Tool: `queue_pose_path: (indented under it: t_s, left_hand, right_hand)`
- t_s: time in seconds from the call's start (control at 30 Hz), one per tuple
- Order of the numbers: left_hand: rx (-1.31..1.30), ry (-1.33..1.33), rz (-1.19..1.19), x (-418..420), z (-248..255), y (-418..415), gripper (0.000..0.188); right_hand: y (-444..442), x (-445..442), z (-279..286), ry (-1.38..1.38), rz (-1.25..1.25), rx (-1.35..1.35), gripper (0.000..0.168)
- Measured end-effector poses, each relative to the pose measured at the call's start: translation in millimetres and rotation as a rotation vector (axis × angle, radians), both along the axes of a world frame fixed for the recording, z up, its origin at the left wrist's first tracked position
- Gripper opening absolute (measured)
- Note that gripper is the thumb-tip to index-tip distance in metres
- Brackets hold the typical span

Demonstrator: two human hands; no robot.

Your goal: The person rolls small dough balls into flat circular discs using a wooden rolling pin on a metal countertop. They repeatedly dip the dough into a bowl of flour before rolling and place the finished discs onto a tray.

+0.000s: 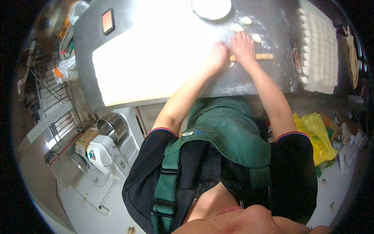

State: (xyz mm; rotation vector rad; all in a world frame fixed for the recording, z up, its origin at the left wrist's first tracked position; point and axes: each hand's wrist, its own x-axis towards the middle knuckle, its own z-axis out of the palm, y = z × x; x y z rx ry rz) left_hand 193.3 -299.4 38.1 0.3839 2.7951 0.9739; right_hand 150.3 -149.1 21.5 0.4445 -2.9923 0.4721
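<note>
My right hand (243,48) lies over a wooden rolling pin (264,56), fingers pointing away from me. My left hand (219,54) is bent close beside it, at the pin's left end; glare and the fingers hide what it grips. Below the pin, between my hands, shows the edge of a flattened piece of dough (230,65). Small dough pieces lie beyond my right hand: one (237,28) at its fingertips, another (246,20) farther off and a third (256,38) to its right. Flour dusts the metal worktop around them.
A large pale sheet (140,67) covers the worktop's left part, washed out by glare. A phone (108,21) lies at the back left, a round white container (211,8) at the back. At right are a long dark-and-brown tool (296,60) and a tray with rows of dough pieces (321,52).
</note>
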Motion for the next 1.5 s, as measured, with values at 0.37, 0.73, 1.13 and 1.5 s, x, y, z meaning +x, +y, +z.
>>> queue_pose_path:
  t_s: [0.37, 0.73, 1.13, 1.5]
  left_hand:
    - [0.066, -0.287, 0.163, 8, 22, -11, 0.016]
    - [0.003, -0.546, 0.143, 2, 48, -25, 0.03]
    - [-0.414, -0.457, -0.13, 8, 76, -32, 0.024]
    - [-0.142, -0.463, -0.079, 20, 61, -38, 0.029]
  right_hand:
    - [2, 31, 4, -0.029, -0.031, 0.04, 0.032]
    - [2, 22, 6, -0.018, -0.002, 0.032, 0.031]
    - [13, 47, 7, -0.033, 0.059, 0.039, 0.027]
    - [2, 47, 10, -0.008, 0.016, 0.037, 0.025]
